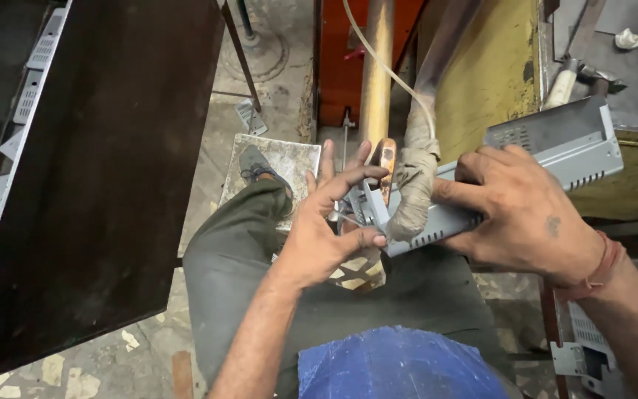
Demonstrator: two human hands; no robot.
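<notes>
Your left hand [326,229], fingers spread, steadies small bracket [367,207] at grey metal housing [555,151] end; right hand [518,210] clamps housing middle, copper electrode [385,159] close above.

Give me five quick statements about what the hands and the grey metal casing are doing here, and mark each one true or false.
1. The right hand grips the grey metal casing. True.
2. The left hand is closed in a fist. False: its fingers are spread at the casing's near end.
3. The casing has vent slots along its side. True.
4. A cloth-wrapped arm crosses over the casing. True.
5. The casing lies flat on the floor. False: it is held up over the lap.
</notes>
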